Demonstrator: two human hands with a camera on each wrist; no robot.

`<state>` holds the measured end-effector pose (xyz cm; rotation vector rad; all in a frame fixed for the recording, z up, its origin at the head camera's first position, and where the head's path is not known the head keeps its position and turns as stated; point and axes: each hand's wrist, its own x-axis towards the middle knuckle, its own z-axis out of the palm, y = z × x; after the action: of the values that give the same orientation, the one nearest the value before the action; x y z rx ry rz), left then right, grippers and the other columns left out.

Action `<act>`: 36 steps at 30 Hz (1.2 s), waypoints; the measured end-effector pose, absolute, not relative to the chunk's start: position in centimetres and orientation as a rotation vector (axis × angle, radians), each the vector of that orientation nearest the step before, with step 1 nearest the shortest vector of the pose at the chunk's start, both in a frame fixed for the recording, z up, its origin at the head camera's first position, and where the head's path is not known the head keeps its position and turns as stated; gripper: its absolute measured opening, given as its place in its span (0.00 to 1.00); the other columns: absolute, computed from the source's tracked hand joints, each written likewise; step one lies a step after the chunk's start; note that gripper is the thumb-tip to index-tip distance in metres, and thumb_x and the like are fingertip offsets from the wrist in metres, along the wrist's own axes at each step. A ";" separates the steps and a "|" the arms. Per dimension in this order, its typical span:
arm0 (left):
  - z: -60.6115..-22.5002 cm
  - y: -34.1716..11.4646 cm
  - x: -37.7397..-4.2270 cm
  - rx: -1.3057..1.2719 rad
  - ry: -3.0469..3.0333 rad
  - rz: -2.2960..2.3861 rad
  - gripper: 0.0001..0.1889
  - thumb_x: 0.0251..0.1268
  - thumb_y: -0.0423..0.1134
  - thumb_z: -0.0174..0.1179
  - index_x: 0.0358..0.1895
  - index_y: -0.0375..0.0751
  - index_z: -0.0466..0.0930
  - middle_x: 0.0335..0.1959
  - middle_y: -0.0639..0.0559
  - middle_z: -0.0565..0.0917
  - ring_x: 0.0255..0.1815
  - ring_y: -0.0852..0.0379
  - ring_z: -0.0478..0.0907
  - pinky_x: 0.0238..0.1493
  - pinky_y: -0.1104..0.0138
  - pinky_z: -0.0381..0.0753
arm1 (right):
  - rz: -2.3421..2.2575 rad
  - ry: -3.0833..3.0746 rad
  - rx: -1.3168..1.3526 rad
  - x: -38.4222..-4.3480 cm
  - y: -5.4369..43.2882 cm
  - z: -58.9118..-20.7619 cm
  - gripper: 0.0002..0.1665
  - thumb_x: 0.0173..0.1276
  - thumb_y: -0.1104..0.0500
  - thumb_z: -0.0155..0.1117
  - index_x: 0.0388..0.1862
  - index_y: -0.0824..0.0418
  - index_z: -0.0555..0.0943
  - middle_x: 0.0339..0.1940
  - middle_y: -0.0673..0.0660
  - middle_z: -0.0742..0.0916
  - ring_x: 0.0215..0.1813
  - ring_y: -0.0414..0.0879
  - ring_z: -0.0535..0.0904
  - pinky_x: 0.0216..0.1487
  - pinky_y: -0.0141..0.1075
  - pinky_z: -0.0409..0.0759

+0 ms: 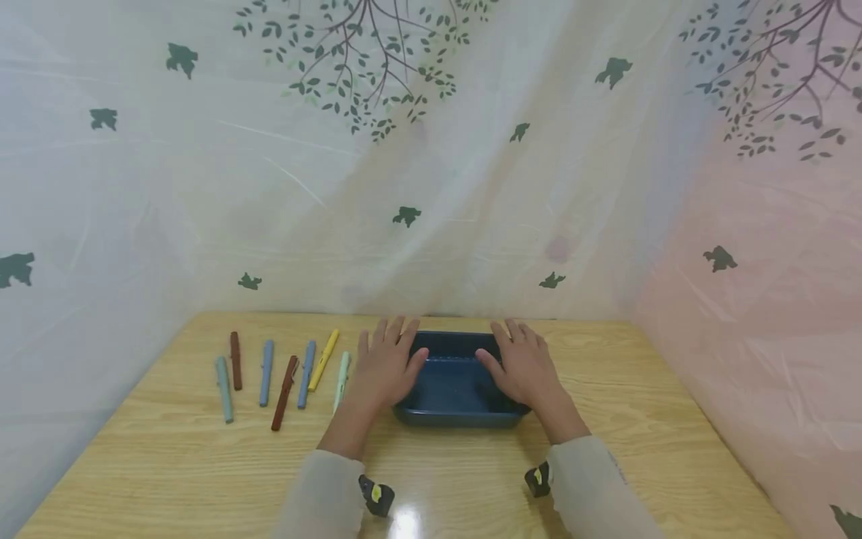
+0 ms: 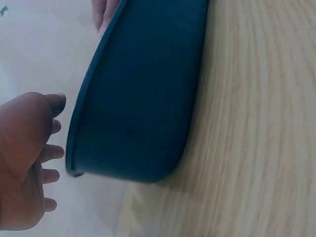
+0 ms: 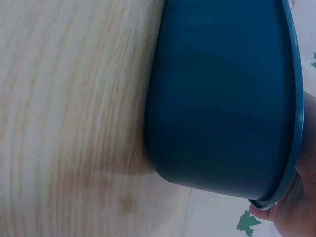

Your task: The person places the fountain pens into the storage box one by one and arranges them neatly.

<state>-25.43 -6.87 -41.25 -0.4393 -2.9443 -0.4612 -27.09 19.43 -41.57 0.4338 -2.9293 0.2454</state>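
Observation:
A dark blue rectangular tray [image 1: 461, 420] with rounded corners stands on the wooden table between my two hands. Over its left side hovers my left hand [image 1: 384, 372], fingers spread and pointing away, thumb reaching toward the inside. In the left wrist view that hand [image 2: 24, 158] shows beside the tray's rim [image 2: 81, 106], with a small gap between them. My right hand [image 1: 527, 368] is at the right side, fingers straight and thumb over the inside. The right wrist view shows part of it [image 3: 291, 212] behind the rim; whether it touches cannot be made out.
Left of the tray lie several pens: a grey-green one [image 1: 225, 389], dark red ones [image 1: 236, 361], blue ones [image 1: 266, 373], a yellow one [image 1: 324, 359] and a mint one [image 1: 343, 376], close to my left hand. A patterned curtain [image 1: 471, 247] hangs behind the table [image 1: 458, 479].

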 end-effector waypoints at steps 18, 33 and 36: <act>-40.4 -15.7 -23.9 -0.297 -2.840 -0.481 0.31 0.83 0.51 0.46 0.80 0.37 0.58 0.77 0.32 0.63 0.77 0.28 0.55 0.71 0.27 0.53 | 0.787 -2.930 0.392 -27.7 22.2 -41.6 0.40 0.82 0.46 0.52 0.80 0.71 0.58 0.75 0.76 0.66 0.75 0.74 0.61 0.73 0.67 0.63; -41.1 -24.3 -22.8 -0.162 -2.887 -0.465 0.33 0.83 0.51 0.45 0.79 0.33 0.55 0.75 0.25 0.61 0.73 0.20 0.54 0.66 0.23 0.52 | 1.096 -2.822 0.297 -27.6 23.5 -42.7 0.28 0.81 0.57 0.56 0.75 0.67 0.68 0.63 0.71 0.81 0.61 0.66 0.79 0.58 0.58 0.82; -41.2 -25.6 -22.7 -0.142 -2.904 -0.451 0.33 0.82 0.50 0.47 0.79 0.32 0.55 0.75 0.24 0.60 0.72 0.19 0.54 0.63 0.21 0.54 | 1.131 -2.792 0.294 -27.4 23.7 -43.1 0.26 0.80 0.58 0.57 0.72 0.68 0.72 0.61 0.71 0.82 0.60 0.67 0.80 0.58 0.57 0.83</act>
<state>-22.69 -25.63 -41.22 -0.1424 -2.9040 -0.4510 -27.44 23.74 -43.12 0.2935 -2.7925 1.1307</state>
